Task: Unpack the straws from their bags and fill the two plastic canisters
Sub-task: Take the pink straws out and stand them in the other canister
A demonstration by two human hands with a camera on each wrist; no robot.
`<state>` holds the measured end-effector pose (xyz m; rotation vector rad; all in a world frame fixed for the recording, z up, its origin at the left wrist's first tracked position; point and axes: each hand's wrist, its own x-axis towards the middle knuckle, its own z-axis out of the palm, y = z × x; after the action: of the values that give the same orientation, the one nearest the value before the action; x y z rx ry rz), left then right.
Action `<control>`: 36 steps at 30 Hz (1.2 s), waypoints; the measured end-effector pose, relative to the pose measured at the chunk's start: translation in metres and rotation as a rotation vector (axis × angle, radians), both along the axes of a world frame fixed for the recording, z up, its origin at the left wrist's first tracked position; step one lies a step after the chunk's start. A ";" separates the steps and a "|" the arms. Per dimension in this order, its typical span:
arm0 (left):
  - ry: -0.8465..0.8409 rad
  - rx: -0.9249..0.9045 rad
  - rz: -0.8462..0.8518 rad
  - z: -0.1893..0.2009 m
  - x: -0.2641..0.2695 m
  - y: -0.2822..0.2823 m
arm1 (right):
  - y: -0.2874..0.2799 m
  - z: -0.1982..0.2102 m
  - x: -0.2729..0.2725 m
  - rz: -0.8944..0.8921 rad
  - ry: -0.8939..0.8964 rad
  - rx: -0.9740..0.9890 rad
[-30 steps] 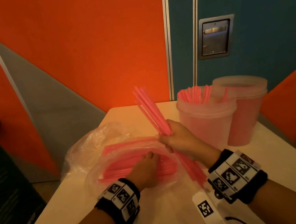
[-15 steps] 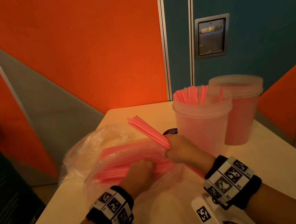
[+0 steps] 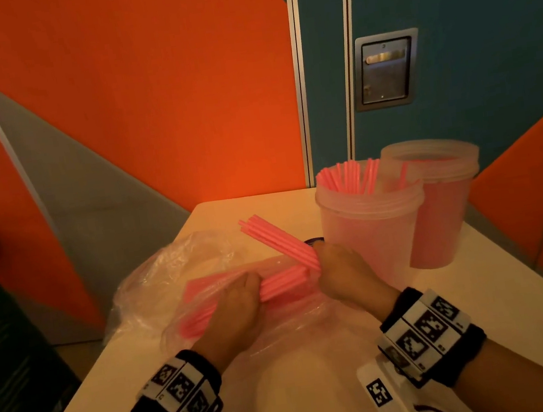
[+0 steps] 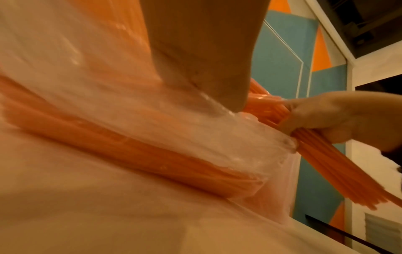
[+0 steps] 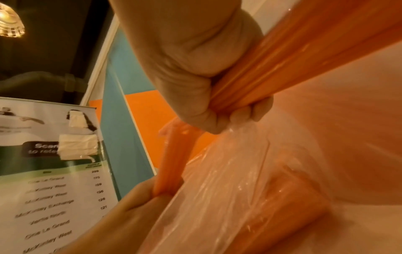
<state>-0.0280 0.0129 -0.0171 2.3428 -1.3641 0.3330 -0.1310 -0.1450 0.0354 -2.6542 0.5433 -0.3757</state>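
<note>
My right hand [image 3: 342, 265] grips a bundle of pink straws [image 3: 272, 238] that slants up and to the left, low over the table. My left hand [image 3: 239, 300] grips another bunch of straws [image 3: 282, 282] at the mouth of the clear plastic bag [image 3: 289, 322]; more straws lie inside it. The two hands almost meet. In the right wrist view my right hand [image 5: 195, 77] clasps the bundle [image 5: 304, 56], while the left hand [image 5: 139, 199] holds its bunch [image 5: 172, 163] below. Two clear plastic canisters stand at the right: the near canister [image 3: 369, 227] holds upright straws, and the far canister [image 3: 435, 205] shows a few.
The white table [image 3: 484, 309] is small, with its left edge near the bag and a drop to the floor. Crumpled clear plastic [image 3: 155, 276] lies behind the bag. A small dark round object [image 3: 313, 242] sits by the near canister. Orange and teal wall panels stand close behind.
My right hand has lowered its straw bundle from nearly upright to a shallow slant beside the bag. My left hand has taken hold of a bunch of straws at the bag's mouth.
</note>
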 end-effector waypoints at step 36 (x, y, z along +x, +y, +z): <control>1.148 -0.953 -0.032 0.059 -0.102 -0.104 | -0.004 -0.012 -0.058 0.342 -0.478 0.624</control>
<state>-0.1298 -0.0906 0.0415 1.2656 -0.4616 -0.3079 -0.1888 -0.1488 0.0232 -1.9135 0.0316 -0.5955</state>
